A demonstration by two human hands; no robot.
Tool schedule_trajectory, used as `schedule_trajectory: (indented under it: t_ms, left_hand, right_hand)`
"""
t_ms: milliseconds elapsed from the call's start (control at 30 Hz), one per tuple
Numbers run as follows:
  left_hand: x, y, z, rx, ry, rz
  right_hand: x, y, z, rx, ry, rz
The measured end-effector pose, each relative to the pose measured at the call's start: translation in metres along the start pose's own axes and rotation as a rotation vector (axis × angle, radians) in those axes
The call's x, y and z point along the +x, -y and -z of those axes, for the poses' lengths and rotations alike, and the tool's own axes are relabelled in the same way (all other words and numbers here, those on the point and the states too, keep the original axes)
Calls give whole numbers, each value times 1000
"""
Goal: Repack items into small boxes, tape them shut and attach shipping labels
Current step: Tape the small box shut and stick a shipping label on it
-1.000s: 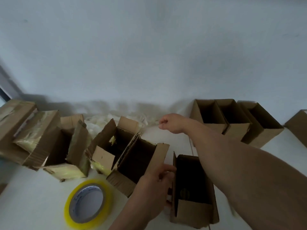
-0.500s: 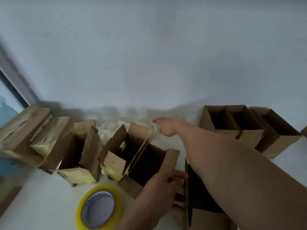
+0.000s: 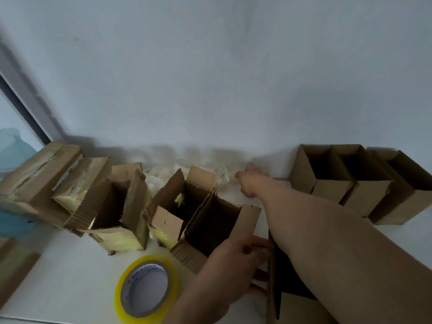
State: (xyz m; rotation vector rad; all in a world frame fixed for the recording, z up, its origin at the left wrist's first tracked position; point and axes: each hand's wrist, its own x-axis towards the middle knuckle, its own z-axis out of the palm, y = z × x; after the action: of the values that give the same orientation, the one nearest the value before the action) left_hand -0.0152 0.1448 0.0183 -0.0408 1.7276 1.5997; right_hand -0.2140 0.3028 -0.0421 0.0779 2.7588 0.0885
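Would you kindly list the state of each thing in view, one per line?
Three boxes at right: open, upright.
Box by left hand: open.
Middle boxes: flaps up.
Far-left boxes: taped shut.
Tape roll: lying flat.
Left hand: gripping box edge.
Right hand: reaching toward white packing.

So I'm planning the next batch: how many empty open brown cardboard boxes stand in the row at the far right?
3, side by side against the wall: the left box, the middle box and the right box. Their bottoms are in shadow, so small contents could be hidden.

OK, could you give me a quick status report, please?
Left hand holds open brown cardboard box. Right hand open, reaching toward white plastic packing. Yellow tape roll untouched.
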Motion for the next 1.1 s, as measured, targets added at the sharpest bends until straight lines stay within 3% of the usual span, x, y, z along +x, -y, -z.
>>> schedule_trajectory:
  t_ms: [133, 367, 533, 767, 1100]
  left_hand:
    - [-3, -1, 0, 10, -2, -1]
    - [-1, -1, -1, 19, -5, -24]
    - [-2, -2, -1, 37, -2, -34]
    - [-7, -6, -2, 63, -11, -92]
    - [-15, 0, -15, 138, -80, -195]
  right_hand:
    - [1, 2, 0, -61, 13, 50]
    - [-2, -3, 10, 69, -108, 10]
    - [-6, -4, 1, 12, -44, 43]
    - [-42, -28, 15, 167, -60, 39]
    - [-178, -51, 38, 561, -428, -70]
